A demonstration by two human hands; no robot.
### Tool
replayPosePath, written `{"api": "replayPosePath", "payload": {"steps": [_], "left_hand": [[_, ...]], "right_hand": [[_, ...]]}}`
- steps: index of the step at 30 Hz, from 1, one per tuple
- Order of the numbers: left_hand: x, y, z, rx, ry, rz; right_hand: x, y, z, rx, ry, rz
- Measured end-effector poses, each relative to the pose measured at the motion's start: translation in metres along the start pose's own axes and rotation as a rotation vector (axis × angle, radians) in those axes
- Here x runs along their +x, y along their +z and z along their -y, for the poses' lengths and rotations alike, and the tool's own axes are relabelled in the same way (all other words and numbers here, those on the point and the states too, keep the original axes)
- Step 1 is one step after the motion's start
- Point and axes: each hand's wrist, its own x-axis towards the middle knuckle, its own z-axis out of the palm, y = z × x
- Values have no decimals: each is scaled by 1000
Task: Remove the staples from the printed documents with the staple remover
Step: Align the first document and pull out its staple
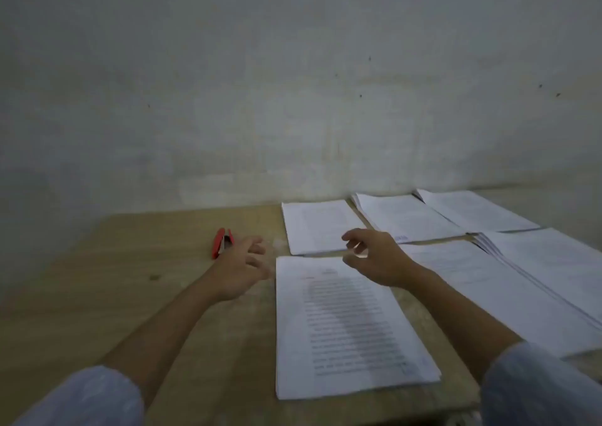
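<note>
A red staple remover [222, 242] lies on the wooden table [97, 282], left of the papers. My left hand [241, 267] hovers just right of it, fingers loosely apart, holding nothing; whether it touches the tool is unclear. A printed document [348, 324] with lines of text lies in front of me. My right hand [374, 258] floats above its top edge, thumb and fingers spread, empty. The frame is blurred.
Several more stapled documents lie at the back and right: one [317, 225] behind the near document, two [404, 217] [472, 209] by the wall, and thicker stacks [547, 262] at the right edge. A pale wall [293, 83] rises behind the table.
</note>
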Motion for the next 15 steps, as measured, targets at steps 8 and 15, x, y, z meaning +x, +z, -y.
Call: {"api": "replayPosePath", "payload": {"steps": [8, 15], "left_hand": [[-24, 52, 36, -31, -225, -18], [-15, 65, 32, -140, -325, -111]], "right_hand": [[-45, 35, -39, -250, 338, 113], [-56, 56, -40, -373, 319, 74]]}}
